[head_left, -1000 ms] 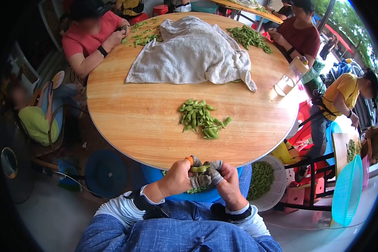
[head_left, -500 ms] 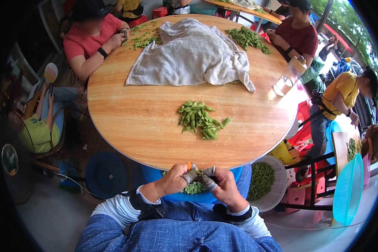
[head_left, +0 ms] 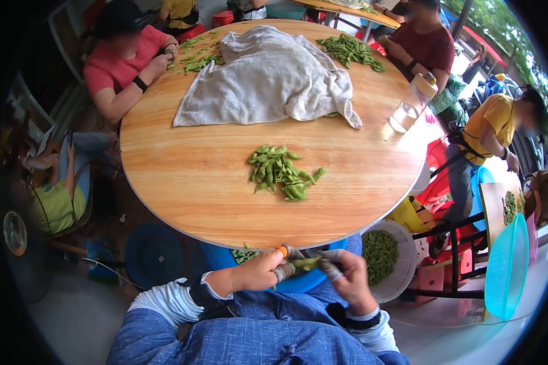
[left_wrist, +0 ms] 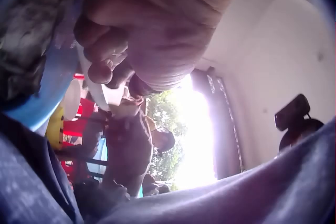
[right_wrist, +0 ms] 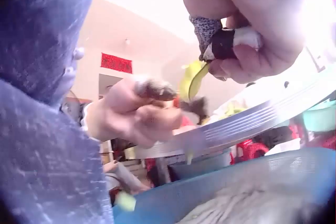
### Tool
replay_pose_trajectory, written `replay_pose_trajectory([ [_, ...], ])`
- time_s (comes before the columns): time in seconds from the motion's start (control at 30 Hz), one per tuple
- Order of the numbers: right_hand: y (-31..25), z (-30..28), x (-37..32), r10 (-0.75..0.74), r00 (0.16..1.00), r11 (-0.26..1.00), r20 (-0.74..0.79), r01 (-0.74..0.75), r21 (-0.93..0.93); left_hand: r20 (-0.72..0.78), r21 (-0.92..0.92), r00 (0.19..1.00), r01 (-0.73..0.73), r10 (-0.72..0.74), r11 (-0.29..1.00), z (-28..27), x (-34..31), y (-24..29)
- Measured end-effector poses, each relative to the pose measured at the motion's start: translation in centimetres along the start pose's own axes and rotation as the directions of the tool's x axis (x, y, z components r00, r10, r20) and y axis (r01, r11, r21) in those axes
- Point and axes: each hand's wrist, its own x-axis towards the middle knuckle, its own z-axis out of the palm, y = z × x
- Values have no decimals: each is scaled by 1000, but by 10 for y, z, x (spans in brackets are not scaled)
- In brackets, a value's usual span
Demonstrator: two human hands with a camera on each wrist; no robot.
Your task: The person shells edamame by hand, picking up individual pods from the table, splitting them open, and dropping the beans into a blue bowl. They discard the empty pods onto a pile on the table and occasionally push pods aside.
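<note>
A green edamame pod (head_left: 306, 263) spans the gap between both hands over a blue basin (head_left: 216, 254) at the table's edge. My right hand (head_left: 351, 280) pinches one end of this pod (right_wrist: 194, 79) with wrapped thumb and finger. From the other side my left hand (head_left: 263, 271) holds its far end between wrapped fingertips, with an orange band on one finger; this hand (right_wrist: 139, 113) looks blurred in the right wrist view. Shelled beans (head_left: 243, 255) lie in the basin, partly hidden by the hands. In front, a small pile of pods (head_left: 274, 167) rests on the round table (head_left: 176, 182).
A rumpled grey cloth (head_left: 268, 79) covers the table's middle. At its right edge stands a clear jar (head_left: 405, 115). A white basket (head_left: 409, 252) of pods is by my right knee, a dark blue basin (head_left: 155, 255) at left. People sit around the table.
Half a second ago both hands met closely at one spot; now the right hand has moved right and a pod shows between them. Small green bits blur downward in the right wrist view.
</note>
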Motion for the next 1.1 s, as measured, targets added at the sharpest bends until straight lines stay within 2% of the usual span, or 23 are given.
replay_pose_trajectory([
  [0.03,6,-18,-2,-11,998,996,-67,5,-89,9,159,993,-118,118,980,-2,-1,0],
  [0.07,5,-33,-5,4,984,991,-180,-28,-133,18,309,988,-149,151,939,-7,-1,5],
  [0.1,4,-56,-6,-48,973,863,-224,-73,-501,31,450,983,-178,184,875,-15,0,16],
  [0.13,8,-72,-7,-90,934,766,-345,-156,-624,49,580,976,-202,213,789,-22,4,25],
  [0.17,14,-87,-9,-162,888,672,-430,-220,-707,4,668,965,-197,261,718,-28,11,29],
  [0.23,22,-108,-17,-203,868,449,-454,-329,-831,-70,820,926,-160,372,550,-39,28,38],
  [0.3,25,-108,-18,-164,873,701,-459,-224,-677,-44,898,909,-146,414,416,-51,51,44],
  [0.37,28,-93,-14,-121,884,903,-452,-91,-419,17,958,911,-133,412,255,-66,79,28],
  [0.5,14,-45,5,-98,932,975,-348,20,-219,29,967,908,-132,418,219,-72,88,25],
  [0.53,13,-37,10,-75,954,975,-292,9,-222,31,969,908,-129,418,209,-71,87,29],
  [0.6,10,-16,25,-96,973,995,-207,87,-55,2,964,895,-120,447,235,-68,75,30],
  [0.67,2,0,37,85,994,960,-75,-61,274,-8,946,878,-149,478,289,-63,66,33],
  [0.7,0,3,44,129,992,951,4,-125,283,-43,926,882,-140,469,349,-55,57,42],
  [0.73,6,10,51,123,991,907,59,-136,400,-44,891,872,-186,487,414,-53,50,38],
  [0.77,4,14,56,182,977,891,107,-210,403,-68,836,858,-229,509,498,-47,43,40],
  [0.83,5,25,61,162,976,824,148,-217,524,-118,739,887,-222,446,637,-41,31,35],
  [0.9,14,30,63,72,986,837,153,-143,528,-260,582,915,-107,309,806,-36,19,37],
  [0.93,12,31,61,44,988,874,147,-109,474,-319,486,920,-46,226,873,-35,17,39],
  [1.03,7,33,58,11,986,917,163,-76,392,-261,495,960,48,96,867,-40,11,42],
  [1.07,2,32,56,-40,984,930,175,-28,365,-119,555,977,-84,179,827,-42,12,43],
  [1.1,1,31,54,-30,984,954,174,-24,300,-72,567,979,-116,189,816,-43,11,44],
])
